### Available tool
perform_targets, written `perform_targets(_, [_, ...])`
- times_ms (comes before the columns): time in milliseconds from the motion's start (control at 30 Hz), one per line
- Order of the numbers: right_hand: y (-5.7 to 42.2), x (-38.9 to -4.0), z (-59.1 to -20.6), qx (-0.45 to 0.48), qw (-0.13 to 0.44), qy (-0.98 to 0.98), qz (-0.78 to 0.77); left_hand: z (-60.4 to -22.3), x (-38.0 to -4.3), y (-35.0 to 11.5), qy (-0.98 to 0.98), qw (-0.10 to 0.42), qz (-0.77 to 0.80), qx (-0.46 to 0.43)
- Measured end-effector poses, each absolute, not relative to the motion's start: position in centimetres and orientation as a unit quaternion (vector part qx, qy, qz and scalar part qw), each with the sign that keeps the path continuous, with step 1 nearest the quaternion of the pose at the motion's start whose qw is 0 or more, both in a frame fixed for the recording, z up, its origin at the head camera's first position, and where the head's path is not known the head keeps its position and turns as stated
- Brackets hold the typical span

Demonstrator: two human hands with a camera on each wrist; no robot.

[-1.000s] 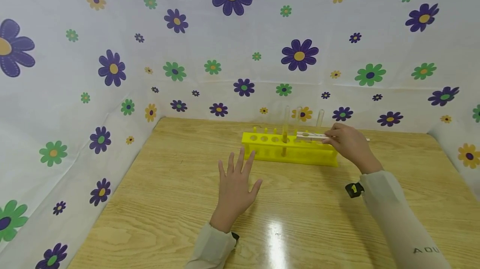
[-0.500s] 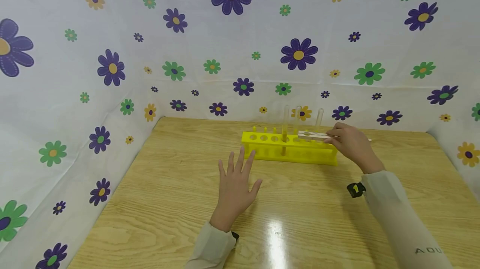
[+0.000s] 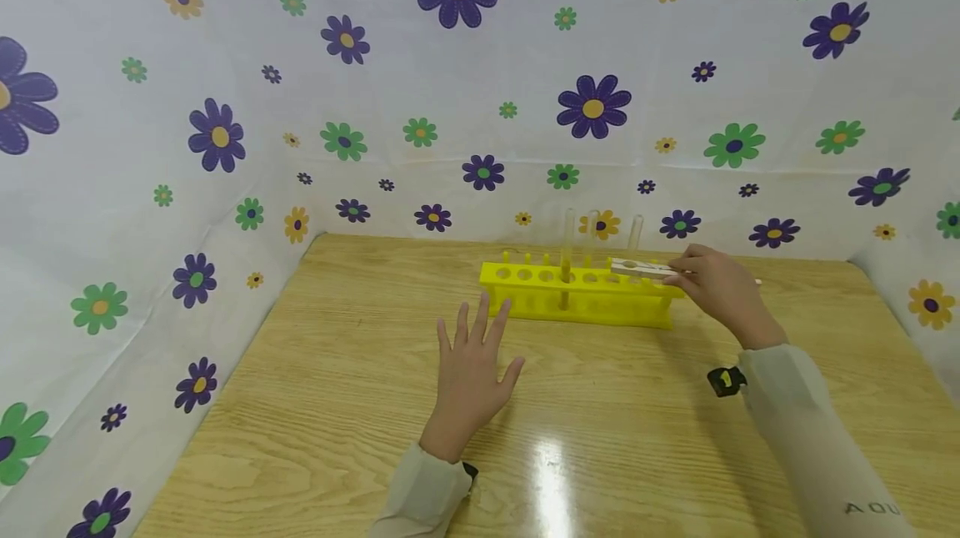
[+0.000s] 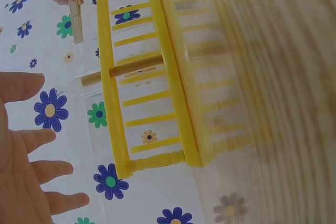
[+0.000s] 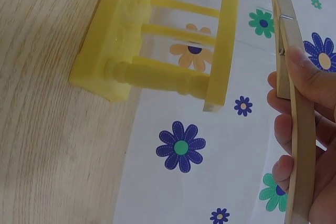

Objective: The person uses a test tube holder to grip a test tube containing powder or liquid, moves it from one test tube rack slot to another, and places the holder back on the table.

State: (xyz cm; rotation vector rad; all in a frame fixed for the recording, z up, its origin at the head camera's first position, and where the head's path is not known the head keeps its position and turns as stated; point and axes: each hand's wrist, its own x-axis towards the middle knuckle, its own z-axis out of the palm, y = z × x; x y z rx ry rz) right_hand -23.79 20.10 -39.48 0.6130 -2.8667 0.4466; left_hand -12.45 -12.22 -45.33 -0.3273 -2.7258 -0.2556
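My right hand (image 3: 723,292) pinches a wooden test tube holder (image 3: 641,268) above the right part of the yellow test tube rack (image 3: 630,294). In the right wrist view, thumb and fingers grip the holder (image 5: 302,145) along its handle, below its metal spring. A test tube with brown liquid (image 3: 566,258) stands upright mid-rack. Two clear test tubes (image 3: 592,226) rise behind and right of it; the rightmost clear tube (image 3: 635,231) tilts slightly near the holder's jaws. Whether the holder touches it, I cannot tell. My left hand (image 3: 471,379) is spread, fingers straight, in front of the rack's left end.
The rack stands on a wood-grain table (image 3: 337,404), near its back edge. White flower-printed sheeting (image 3: 420,87) hangs behind and at the sides. Several holes along the rack's left part hold no tube.
My right hand has moved slightly to the right with the test tube holder, along the rack. The left hand and the rack stay in place.
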Motion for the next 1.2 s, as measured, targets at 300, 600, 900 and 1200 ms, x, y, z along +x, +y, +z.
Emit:
perform_targets(300, [21.4, -23.5, -39.9, 0.196, 0.106, -0.964, 0.147, -45.5, -12.6, -12.1, -0.970, 0.193, -0.090, -0.116])
perform_targets(600, [22.4, -22.9, -39.9, 0.190, 0.114, -0.963, 0.151, -45.6, -12.6, -12.1, -0.971, 0.191, -0.090, -0.113])
perform_targets(900, [23.9, -22.6, -40.3, 0.169, 0.124, -0.963, 0.170, -45.7, -12.7, -12.2, -0.970, 0.194, -0.090, -0.113])
perform_targets(1200, [25.7, -22.2, -40.5, 0.131, 0.123, -0.967, 0.179, -45.8, -12.7, -12.2, -0.969, 0.196, -0.096, -0.112])
